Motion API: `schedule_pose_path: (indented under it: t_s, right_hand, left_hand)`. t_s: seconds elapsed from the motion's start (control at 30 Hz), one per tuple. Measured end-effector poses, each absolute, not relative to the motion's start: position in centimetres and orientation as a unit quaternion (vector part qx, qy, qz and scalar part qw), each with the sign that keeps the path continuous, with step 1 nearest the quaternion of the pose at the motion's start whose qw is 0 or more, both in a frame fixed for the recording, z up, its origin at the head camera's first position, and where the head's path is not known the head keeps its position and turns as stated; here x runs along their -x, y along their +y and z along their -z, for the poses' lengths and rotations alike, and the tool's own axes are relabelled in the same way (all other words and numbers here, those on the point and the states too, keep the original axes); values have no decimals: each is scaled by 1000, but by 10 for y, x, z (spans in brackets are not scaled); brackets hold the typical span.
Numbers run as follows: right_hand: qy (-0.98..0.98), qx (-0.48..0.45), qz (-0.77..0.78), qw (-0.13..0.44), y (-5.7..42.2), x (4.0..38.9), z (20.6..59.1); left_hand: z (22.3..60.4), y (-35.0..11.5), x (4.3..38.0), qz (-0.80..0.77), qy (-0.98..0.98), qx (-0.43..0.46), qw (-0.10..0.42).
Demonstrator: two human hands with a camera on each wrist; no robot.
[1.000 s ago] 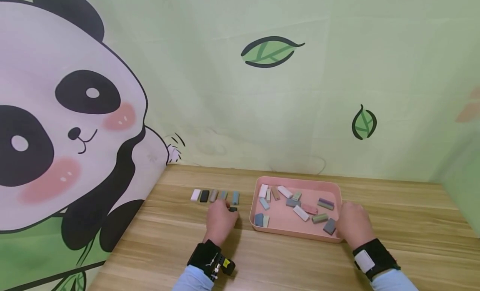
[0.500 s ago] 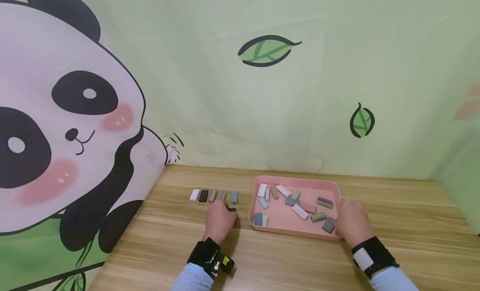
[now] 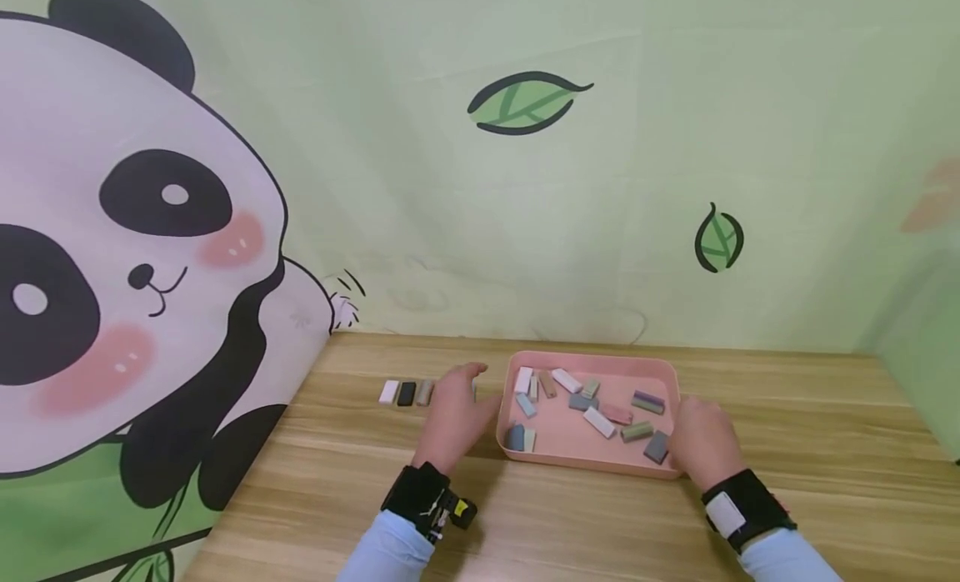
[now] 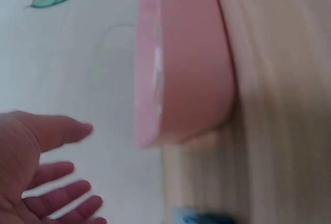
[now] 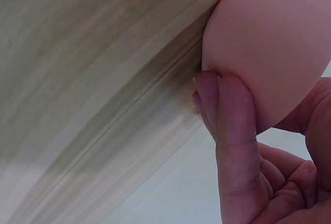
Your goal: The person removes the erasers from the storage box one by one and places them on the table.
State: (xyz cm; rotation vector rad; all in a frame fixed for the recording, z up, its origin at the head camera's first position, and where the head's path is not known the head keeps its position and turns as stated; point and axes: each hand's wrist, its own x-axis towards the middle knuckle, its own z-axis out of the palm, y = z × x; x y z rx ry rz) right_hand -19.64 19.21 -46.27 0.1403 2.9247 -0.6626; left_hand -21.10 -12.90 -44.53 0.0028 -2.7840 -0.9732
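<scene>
Many blocks (image 3: 599, 423) are contained in the pink tray (image 3: 592, 465), gripped by the right hand (image 3: 705, 442), probably for steadiness. Nothing is held by the spread left hand (image 3: 453, 419).

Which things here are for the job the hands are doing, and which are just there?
Probably for the job:
pink rectangular tray, held by the right hand
small coloured rectangular blocks inside it
small white block, black block and grey-brown block in a row, near the left hand

Just there:
black-and-white cartoon panda print
green leaf prints
</scene>
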Motion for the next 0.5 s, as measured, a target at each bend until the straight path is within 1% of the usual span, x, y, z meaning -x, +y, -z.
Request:
schedule_pose_path:
  t_s: [0.13,0.4,0.5]
  right_hand:
    - [973,-44,214,67,193,197,463]
    - [975,-38,215,47,195,198,466]
    - [974,-39,218,42,195,198,468]
  left_hand:
    - [436,-107,214,314,-940,83,105]
    - [430,-63,221,154,-941,265,144]
    - [436,-46,223,106,-933,313,140]
